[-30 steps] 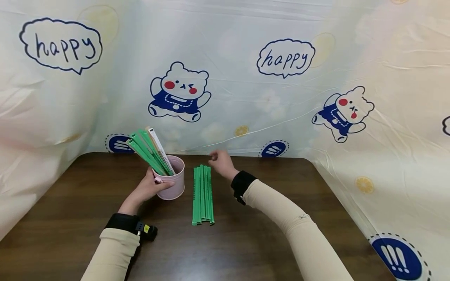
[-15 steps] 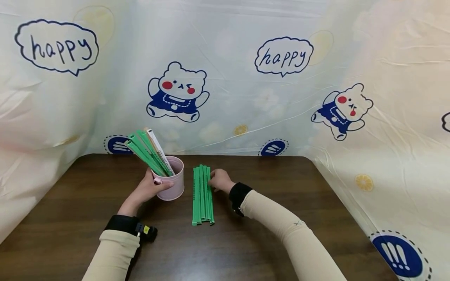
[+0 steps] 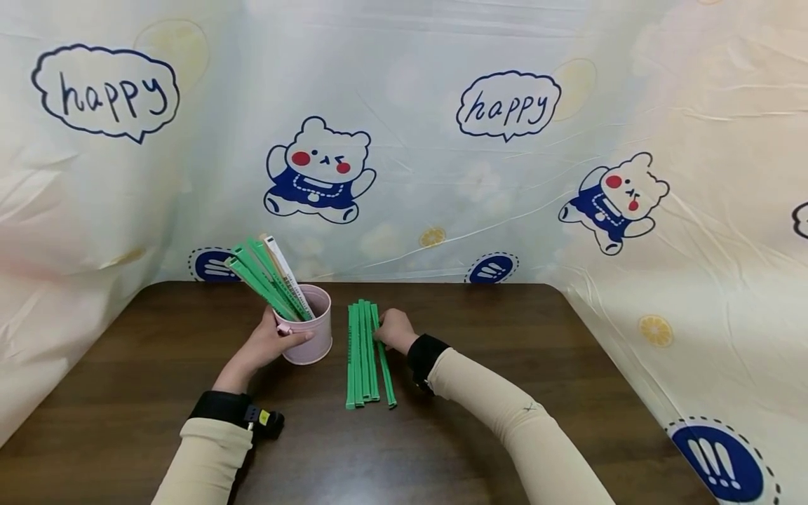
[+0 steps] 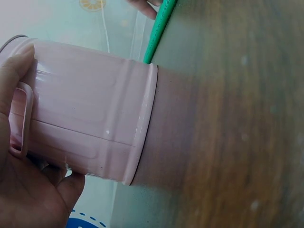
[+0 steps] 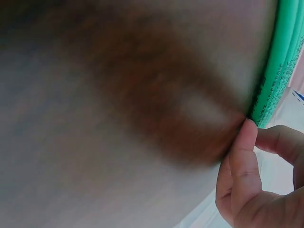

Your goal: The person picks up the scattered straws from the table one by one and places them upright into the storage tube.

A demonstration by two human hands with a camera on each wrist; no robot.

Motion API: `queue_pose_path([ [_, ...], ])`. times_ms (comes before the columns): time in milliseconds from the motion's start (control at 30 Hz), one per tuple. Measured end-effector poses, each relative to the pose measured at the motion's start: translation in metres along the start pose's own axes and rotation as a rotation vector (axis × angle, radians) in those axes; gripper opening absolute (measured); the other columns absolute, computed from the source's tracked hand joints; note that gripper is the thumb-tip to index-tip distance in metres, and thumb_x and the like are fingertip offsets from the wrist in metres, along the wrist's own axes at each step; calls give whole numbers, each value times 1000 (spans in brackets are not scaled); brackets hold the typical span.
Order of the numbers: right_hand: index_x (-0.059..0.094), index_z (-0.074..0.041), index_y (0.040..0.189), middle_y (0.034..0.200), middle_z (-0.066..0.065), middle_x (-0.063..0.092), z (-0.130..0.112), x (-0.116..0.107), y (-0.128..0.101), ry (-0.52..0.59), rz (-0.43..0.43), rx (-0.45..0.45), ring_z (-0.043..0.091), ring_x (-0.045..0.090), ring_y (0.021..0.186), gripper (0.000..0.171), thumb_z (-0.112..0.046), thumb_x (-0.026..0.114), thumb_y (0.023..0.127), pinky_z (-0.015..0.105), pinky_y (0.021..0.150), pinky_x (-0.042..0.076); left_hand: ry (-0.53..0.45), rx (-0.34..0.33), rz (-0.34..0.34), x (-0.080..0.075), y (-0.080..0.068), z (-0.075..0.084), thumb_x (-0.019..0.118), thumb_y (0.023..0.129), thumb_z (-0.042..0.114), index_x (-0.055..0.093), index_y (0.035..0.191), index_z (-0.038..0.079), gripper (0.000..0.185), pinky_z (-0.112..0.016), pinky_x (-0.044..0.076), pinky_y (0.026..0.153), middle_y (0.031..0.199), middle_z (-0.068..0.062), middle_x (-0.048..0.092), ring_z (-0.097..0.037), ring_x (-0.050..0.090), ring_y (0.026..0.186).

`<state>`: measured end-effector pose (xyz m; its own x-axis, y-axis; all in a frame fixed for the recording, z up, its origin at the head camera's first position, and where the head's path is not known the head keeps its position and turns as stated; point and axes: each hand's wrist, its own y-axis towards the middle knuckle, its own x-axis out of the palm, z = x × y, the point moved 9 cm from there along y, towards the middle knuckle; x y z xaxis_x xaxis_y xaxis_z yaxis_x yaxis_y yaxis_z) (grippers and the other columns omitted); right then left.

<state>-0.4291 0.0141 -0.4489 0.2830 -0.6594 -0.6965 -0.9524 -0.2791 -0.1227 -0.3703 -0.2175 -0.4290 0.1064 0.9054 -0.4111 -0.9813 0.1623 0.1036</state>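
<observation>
left hand [image 3: 268, 341] gripping 1 pink cup [image 3: 311, 334], several green sticks [image 3: 261, 275] in it, right hand [image 3: 393, 330] pinching outermost of 5 flat sticks [image 3: 363, 354], splayed out

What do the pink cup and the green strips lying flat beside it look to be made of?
The pink cylindrical cup looks like painted sheet metal: glossy highlights, pressed ridges and a rolled seam near the base, though glazed ceramic cannot be excluded. The flat green printed strips look like matte paper or thin plastic sleeves; what they hold is hidden.
</observation>
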Motion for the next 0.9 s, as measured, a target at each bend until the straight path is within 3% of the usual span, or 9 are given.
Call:
queue_pose_path([
  [33,64,3,88,81,13,63,1,0,0,-5,-2,1,20,60,56,9,-2,66,95,28,58,53,2,-4,1,0,0,0,73,90,17,-7,157,-5,106,-69,24,119,160,-37,15,-51,23,146],
  [100,51,-8,72,65,3,44,3,-1,-1,-1,-8,9,14,52,50,29,-5,69,94,27,55,51,6,-16,3,0,-1,-1,73,90,17,-6,157,-5,106,-68,23,120,160,-37,15,-50,23,146],
  [200,41,-13,66,60,-4,33,6,-5,-4,25,-15,18,11,47,48,41,-7,71,94,30,57,56,16,-22,2,0,-1,-2,73,91,18,-6,156,-6,105,-68,23,119,159,-37,15,-51,23,146],
  [367,45,-9,71,60,-3,33,16,-14,-3,93,-42,31,14,47,55,33,-3,68,93,39,65,62,20,-21,-2,0,0,-3,72,92,20,-8,156,-6,106,-70,23,118,159,-37,14,-52,23,145],
  [467,64,3,97,72,5,52,37,-17,14,118,-50,-17,20,59,67,9,-5,68,94,41,68,62,10,-19,-7,2,0,-3,72,91,18,-7,157,-5,106,-70,22,119,160,-37,13,-51,22,146],
  [567,65,-3,129,99,12,68,71,-16,46,136,-70,-13,26,69,84,36,-14,71,95,42,72,62,6,-17,-9,3,1,-4,73,91,17,-7,157,-5,106,-70,23,119,161,-37,13,-51,22,147],
  [667,62,-7,135,108,12,69,87,-24,69,182,-57,-54,26,70,87,41,-20,71,97,40,72,61,10,-16,-7,2,2,-4,73,91,19,-7,157,-6,107,-70,25,118,160,-38,14,-52,23,147],
  [700,61,-9,137,110,13,69,77,-34,61,179,-39,-18,28,70,89,41,-17,69,98,42,75,62,13,-16,-6,2,2,-4,73,91,19,-8,157,-6,107,-70,25,118,160,-38,14,-52,23,147],
  [900,57,6,136,93,11,60,4,-87,8,137,74,-106,31,70,89,40,-2,57,97,42,75,62,12,-15,-11,1,2,-3,72,92,18,-9,157,-5,106,-70,25,118,160,-38,13,-52,23,146],
])
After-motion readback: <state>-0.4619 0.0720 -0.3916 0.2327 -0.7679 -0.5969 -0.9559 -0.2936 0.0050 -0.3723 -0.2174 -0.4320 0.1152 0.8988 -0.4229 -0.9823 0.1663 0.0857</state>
